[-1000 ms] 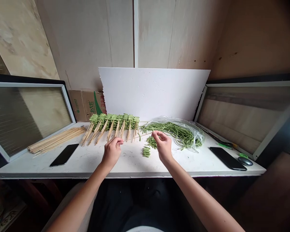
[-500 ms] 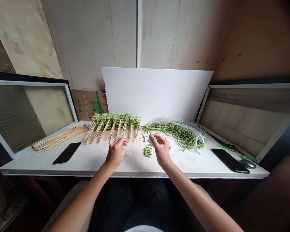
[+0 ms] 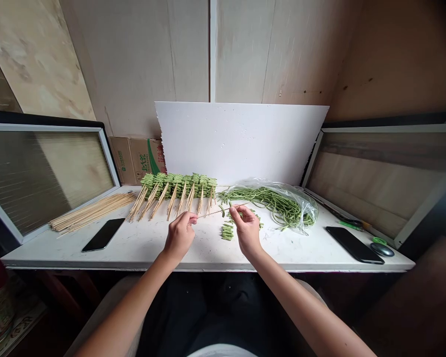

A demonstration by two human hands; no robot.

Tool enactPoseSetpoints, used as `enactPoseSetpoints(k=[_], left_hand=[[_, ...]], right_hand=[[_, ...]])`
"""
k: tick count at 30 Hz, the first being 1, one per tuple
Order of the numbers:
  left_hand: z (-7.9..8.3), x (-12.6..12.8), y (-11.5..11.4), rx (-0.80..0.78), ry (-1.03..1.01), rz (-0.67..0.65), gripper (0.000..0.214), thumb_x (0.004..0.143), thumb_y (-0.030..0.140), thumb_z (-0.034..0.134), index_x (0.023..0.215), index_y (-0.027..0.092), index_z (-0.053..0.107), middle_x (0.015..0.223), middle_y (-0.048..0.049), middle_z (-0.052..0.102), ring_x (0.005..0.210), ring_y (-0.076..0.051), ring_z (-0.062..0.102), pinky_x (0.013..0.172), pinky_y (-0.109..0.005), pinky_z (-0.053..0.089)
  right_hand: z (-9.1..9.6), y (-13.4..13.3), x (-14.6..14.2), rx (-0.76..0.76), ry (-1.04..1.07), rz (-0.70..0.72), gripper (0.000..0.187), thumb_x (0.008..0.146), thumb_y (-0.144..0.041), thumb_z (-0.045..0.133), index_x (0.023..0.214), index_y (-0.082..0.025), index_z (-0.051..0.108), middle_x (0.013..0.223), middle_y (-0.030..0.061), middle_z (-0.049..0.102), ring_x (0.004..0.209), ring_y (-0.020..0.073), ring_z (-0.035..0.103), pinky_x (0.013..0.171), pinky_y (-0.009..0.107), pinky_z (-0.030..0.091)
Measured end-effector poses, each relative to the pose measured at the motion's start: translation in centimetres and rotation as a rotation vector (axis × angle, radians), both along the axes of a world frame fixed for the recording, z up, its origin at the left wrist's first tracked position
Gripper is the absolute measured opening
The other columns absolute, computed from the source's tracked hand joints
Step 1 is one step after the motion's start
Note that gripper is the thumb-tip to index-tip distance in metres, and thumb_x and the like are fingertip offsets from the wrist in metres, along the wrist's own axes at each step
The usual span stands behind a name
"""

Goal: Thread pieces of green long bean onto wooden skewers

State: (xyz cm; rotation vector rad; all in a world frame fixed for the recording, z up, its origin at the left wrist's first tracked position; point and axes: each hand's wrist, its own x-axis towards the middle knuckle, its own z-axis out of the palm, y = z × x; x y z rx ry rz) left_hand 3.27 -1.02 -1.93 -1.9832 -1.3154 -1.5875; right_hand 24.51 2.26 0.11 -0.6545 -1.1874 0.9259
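My left hand (image 3: pixel 180 232) is closed round one end of a thin bamboo skewer (image 3: pixel 209 214), held level above the table. A short green bean piece (image 3: pixel 222 211) hangs on the skewer between my hands. My right hand (image 3: pixel 246 227) pinches a second bean piece near the skewer's other end; its fingers hide most of that piece. Below, beside my right hand, cut bean pieces (image 3: pixel 227 231) lie in a small stack, with more partly behind the fingers. Finished bean skewers (image 3: pixel 178 186) are piled in a row further back, their sticks pointing towards me.
Loose bamboo skewers (image 3: pixel 92 212) and a phone (image 3: pixel 104 235) lie to the left. Long green beans (image 3: pixel 271 201) spill from a clear bag (image 3: pixel 307 210) at right. Another phone (image 3: pixel 353 244), scissors (image 3: pixel 351 223) and a dark oval object (image 3: pixel 382 249) sit near the right edge. A white board (image 3: pixel 241 141) stands behind.
The bean piece on the skewer sits slightly further right. Both hands keep nearly the same place and hold; the view has shifted a little.
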Motion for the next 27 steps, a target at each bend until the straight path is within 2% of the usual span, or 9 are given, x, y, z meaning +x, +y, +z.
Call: enactPoseSetpoints(k=[6, 13, 22, 27], left_hand=[[-0.2, -0.1, 0.1, -0.008, 0.001, 0.016, 0.039, 0.081, -0.007, 0.042, 0.093, 0.020, 0.067, 0.080, -0.0026, 0.073, 0.078, -0.018, 0.075, 0.068, -0.025, 0.058], [0.0, 0.8, -0.4, 0.010, 0.020, 0.015, 0.038, 0.081, -0.007, 0.042, 0.093, 0.020, 0.067, 0.081, -0.0028, 0.074, 0.080, -0.019, 0.075, 0.069, -0.025, 0.059], [-0.1, 0.9, -0.4, 0.011, 0.027, 0.035, 0.038, 0.081, -0.007, 0.042, 0.093, 0.020, 0.067, 0.081, -0.0032, 0.074, 0.080, -0.019, 0.075, 0.069, -0.025, 0.059], [0.4, 0.0, -0.1, 0.002, 0.010, 0.042, 0.035, 0.083, -0.004, 0.044, 0.093, 0.020, 0.068, 0.082, -0.0031, 0.075, 0.080, -0.019, 0.075, 0.070, -0.026, 0.059]], right_hand=[[-0.2, 0.1, -0.2, -0.026, -0.007, -0.012, 0.039, 0.080, -0.060, 0.080, 0.086, -0.022, 0.073, 0.095, 0.0070, 0.072, 0.082, 0.0211, 0.061, 0.069, 0.032, 0.046], [-0.2, -0.5, -0.5, -0.026, 0.034, 0.074, 0.032, 0.083, -0.052, 0.081, 0.081, -0.021, 0.072, 0.089, 0.0055, 0.069, 0.081, 0.0192, 0.058, 0.074, 0.032, 0.048], [-0.6, 0.0, -0.6, -0.056, 0.046, 0.085, 0.035, 0.079, -0.053, 0.084, 0.080, -0.022, 0.068, 0.085, 0.0043, 0.070, 0.080, 0.0196, 0.062, 0.077, 0.033, 0.049], [0.0, 0.7, 0.2, -0.046, -0.050, 0.144, 0.032, 0.082, -0.055, 0.080, 0.087, -0.023, 0.076, 0.096, 0.0058, 0.074, 0.090, 0.0222, 0.065, 0.077, 0.032, 0.049]])
